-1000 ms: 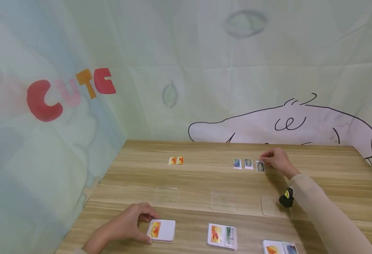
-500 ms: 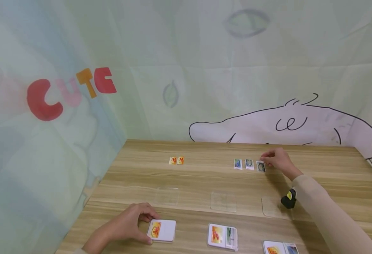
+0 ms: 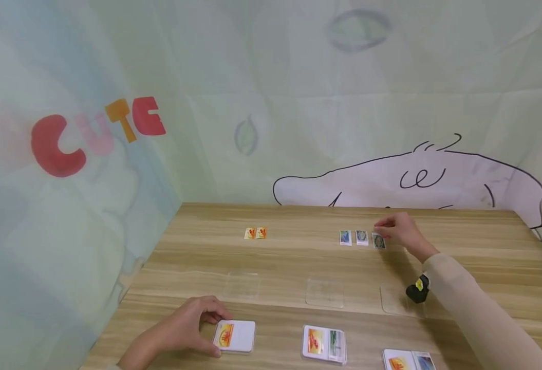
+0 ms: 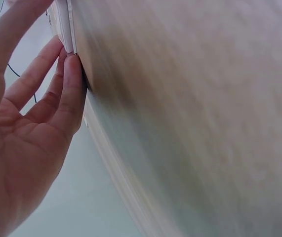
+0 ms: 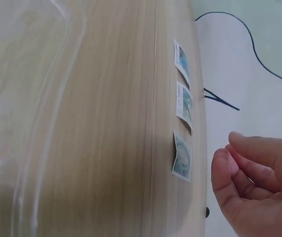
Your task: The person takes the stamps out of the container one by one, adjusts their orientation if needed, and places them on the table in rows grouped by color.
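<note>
My left hand holds the left edge of a white stamp case between thumb and fingertips. An orange stamp lies in its left half. In the left wrist view, the fingertips touch the case's edge. My right hand hovers by a dark-patterned stamp at the back right. In the right wrist view its fingers are curled towards the thumb, nothing seen between them, apart from the same stamp. Two more stamps, a blue one and a patterned one, lie to its left.
Two orange stamps lie at the back left. Clear plastic lids lie in a row mid-table. Two more cases, a middle one and a right one, each hold two stamps. Printed curtains border the table.
My right hand has shifted slightly left over the dark-patterned stamp. The left hand stays at the case, and the stamps lie as before. The head view has tilted a little.
</note>
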Tool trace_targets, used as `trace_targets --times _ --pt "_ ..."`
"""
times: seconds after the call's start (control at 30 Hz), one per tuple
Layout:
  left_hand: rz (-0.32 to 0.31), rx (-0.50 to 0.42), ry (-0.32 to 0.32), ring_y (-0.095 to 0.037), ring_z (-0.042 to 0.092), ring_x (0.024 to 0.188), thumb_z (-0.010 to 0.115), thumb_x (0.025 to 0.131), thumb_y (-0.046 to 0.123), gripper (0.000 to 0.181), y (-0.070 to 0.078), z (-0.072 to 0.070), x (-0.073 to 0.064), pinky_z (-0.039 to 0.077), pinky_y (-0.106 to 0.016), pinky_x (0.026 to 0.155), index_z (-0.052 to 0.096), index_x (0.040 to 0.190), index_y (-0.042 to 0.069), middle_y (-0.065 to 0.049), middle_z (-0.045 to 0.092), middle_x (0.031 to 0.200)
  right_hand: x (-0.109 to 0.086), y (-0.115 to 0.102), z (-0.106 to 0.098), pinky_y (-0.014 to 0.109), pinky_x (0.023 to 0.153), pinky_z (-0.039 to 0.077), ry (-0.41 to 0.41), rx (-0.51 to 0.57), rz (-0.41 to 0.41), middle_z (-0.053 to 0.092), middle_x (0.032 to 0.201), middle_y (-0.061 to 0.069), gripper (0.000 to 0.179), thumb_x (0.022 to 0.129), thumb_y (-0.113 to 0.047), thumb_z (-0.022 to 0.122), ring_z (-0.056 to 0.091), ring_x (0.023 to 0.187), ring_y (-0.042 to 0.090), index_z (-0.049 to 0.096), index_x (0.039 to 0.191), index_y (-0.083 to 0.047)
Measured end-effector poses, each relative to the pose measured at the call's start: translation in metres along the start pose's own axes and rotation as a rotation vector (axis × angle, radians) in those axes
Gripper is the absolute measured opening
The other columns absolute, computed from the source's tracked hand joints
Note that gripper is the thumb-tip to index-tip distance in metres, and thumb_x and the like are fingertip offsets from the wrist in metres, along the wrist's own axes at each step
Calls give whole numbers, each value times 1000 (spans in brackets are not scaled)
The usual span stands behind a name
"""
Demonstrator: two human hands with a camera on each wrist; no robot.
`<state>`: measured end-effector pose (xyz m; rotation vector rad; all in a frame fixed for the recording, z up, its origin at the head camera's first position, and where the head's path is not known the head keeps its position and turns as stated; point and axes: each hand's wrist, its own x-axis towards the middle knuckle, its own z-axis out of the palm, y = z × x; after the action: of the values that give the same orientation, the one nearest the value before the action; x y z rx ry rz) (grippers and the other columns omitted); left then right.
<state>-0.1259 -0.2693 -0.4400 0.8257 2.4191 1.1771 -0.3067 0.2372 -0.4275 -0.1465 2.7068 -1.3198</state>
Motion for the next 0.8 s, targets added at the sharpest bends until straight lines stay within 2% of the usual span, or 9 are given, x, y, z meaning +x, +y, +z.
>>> trace_targets --times 0.4,0.53,0.8 --pt "-34 18 6 -10 63 96 92 69 30 51 2 0 -2 54 -28 84 69 109 9 1 62 108 -4 -9 6 34 71 57 -9 52 -47 69 95 21 22 94 -4 67 63 78 22 65 108 14" --pt "-28 33 12 -10 63 96 92 69 31 51 2 0 -1 54 -28 84 69 109 9 1 63 109 -6 -13 8 36 70 57 -15 62 -77 69 93 21 20 94 -2 66 63 77 23 66 106 14" --pt "-3 31 2 -10 63 96 92 70 31 51 0 0 1 54 -28 84 69 109 8 1 62 108 -6 -18 8 36 67 54 -31 38 -81 68 89 19 20 95 -5 67 60 74 23 68 107 11"
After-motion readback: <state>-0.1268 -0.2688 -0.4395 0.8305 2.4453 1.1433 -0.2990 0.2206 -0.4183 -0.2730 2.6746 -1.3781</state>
